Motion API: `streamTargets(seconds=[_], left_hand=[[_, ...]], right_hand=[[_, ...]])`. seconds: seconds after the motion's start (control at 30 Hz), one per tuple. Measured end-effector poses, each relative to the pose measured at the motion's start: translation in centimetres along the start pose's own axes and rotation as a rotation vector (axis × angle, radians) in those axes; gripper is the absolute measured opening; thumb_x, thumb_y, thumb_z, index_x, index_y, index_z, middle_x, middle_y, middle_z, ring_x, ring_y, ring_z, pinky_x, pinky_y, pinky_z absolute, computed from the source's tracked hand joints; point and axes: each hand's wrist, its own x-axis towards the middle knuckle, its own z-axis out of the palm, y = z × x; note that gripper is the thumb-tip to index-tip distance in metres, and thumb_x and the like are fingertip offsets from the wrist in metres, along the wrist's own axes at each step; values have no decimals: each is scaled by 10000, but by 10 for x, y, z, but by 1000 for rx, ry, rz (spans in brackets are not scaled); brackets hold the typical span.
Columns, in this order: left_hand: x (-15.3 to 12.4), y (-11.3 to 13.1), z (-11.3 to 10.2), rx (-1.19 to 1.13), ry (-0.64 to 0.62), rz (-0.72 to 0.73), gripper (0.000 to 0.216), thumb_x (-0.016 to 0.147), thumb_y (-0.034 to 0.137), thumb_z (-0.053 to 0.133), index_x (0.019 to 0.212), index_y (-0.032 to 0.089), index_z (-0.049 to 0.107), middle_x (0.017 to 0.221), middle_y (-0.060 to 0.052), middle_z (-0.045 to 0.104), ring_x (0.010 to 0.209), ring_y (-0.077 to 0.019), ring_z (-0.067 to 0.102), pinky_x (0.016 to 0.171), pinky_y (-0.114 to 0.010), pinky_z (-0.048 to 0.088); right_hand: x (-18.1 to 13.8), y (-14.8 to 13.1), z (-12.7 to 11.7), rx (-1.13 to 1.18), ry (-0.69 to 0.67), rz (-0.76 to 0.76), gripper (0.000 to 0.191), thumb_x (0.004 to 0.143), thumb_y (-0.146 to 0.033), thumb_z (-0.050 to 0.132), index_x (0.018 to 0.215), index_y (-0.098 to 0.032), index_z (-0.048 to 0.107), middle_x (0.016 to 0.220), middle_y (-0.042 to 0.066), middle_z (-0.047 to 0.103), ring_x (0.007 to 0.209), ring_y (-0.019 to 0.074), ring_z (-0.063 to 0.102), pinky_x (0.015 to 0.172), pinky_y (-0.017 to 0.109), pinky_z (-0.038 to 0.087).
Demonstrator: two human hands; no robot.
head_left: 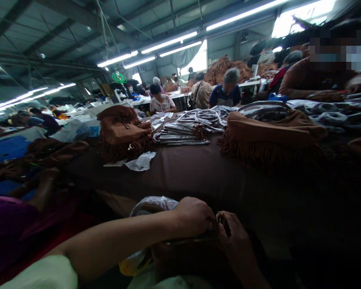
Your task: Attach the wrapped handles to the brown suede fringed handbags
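A dark brown bag (186, 255) rests in my lap at the table's near edge, mostly in shadow. My left hand (194, 216) is closed at its upper edge, fingertips pinched together; what lies between them is hidden. Close beside it, my right hand (236, 233) grips a gold-coloured metal ring (219, 218) between thumb and fingers. The two hands nearly meet above the bag. Behind my left wrist curves a handle wrapped in clear plastic (153, 202). Some yellow and clear plastic (134, 265) shows below my left forearm.
On the dark tabletop (192, 168) lie fringed brown bags (117, 132), another fringed brown pile (270, 128), plastic-wrapped straps (182, 134) and crumpled white paper (141, 161). A co-worker in a purple sleeve (10, 220) sits close on my left. Other people work across the table.
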Motion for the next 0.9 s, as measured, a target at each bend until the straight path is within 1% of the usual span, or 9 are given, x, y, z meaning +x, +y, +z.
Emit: streamTargets(seconds=[0.17, 0.27, 0.33, 0.4, 0.47, 0.53, 0.63, 0.77, 0.9], left_hand=[[0, 1, 3, 38, -20, -23, 231, 796, 331, 570, 931, 264, 746, 878, -61, 732, 790, -238, 661, 627, -281, 418], [0, 1, 6, -18, -23, -79, 215, 754, 306, 607, 895, 232, 752, 825, -75, 723, 758, -235, 646, 621, -287, 418], [1, -3, 10, -209, -54, -151, 198, 722, 286, 631, 865, 218, 749, 738, -46, 701, 689, -191, 621, 591, -264, 409], [3, -10, 16, -539, -129, -244, 191, 697, 283, 648, 835, 187, 738, 640, -8, 654, 569, -130, 558, 529, -234, 389], [6, -16, 23, -871, -181, -330, 192, 655, 277, 679, 787, 143, 718, 576, 14, 608, 484, -92, 491, 479, -218, 372], [9, -21, 30, -1097, -169, -375, 202, 586, 262, 726, 721, 114, 696, 551, 14, 595, 465, -85, 487, 470, -219, 380], [11, -22, 37, -1279, -117, -406, 191, 516, 227, 747, 645, 104, 679, 556, -6, 613, 489, -100, 536, 469, -219, 390], [12, -21, 42, -1331, -58, -429, 162, 532, 205, 721, 641, 90, 688, 571, -21, 626, 482, -94, 538, 441, -205, 366], [16, -23, 48, -1207, -48, -431, 152, 562, 174, 714, 686, 90, 689, 509, 12, 590, 435, -80, 502, 437, -208, 386]], right_hand=[[-4, 1, 3, -81, 17, -54, 216, 932, -283, 438, 1120, -206, 511, 1057, 106, 600, 980, 243, 596, 843, 426, 532], [-5, 2, 4, -133, 42, -114, 232, 929, -275, 449, 1140, -191, 498, 1059, 122, 596, 981, 255, 592, 841, 445, 535], [-5, 2, 3, -159, 49, -140, 239, 928, -265, 452, 1149, -184, 491, 1061, 130, 594, 983, 259, 591, 840, 455, 536], [-5, 3, 2, -172, 41, -158, 240, 928, -257, 454, 1153, -181, 488, 1060, 132, 596, 980, 259, 593, 836, 456, 539], [-4, 4, 0, -174, 12, -175, 241, 926, -250, 455, 1155, -181, 487, 1059, 131, 599, 976, 255, 600, 829, 448, 546], [-2, 6, -2, -172, -18, -183, 244, 925, -250, 456, 1157, -180, 489, 1061, 130, 601, 970, 252, 607, 821, 438, 553], [0, 7, -5, -174, -38, -170, 243, 925, -255, 452, 1152, -182, 496, 1061, 128, 605, 966, 247, 616, 817, 426, 559], [3, 8, -6, -172, -65, -164, 241, 922, -261, 456, 1141, -174, 509, 1055, 126, 614, 959, 243, 624, 811, 410, 560], [2, 13, -3, -165, -76, -173, 232, 922, -259, 457, 1128, -174, 518, 1040, 117, 622, 954, 237, 624, 818, 397, 555]])
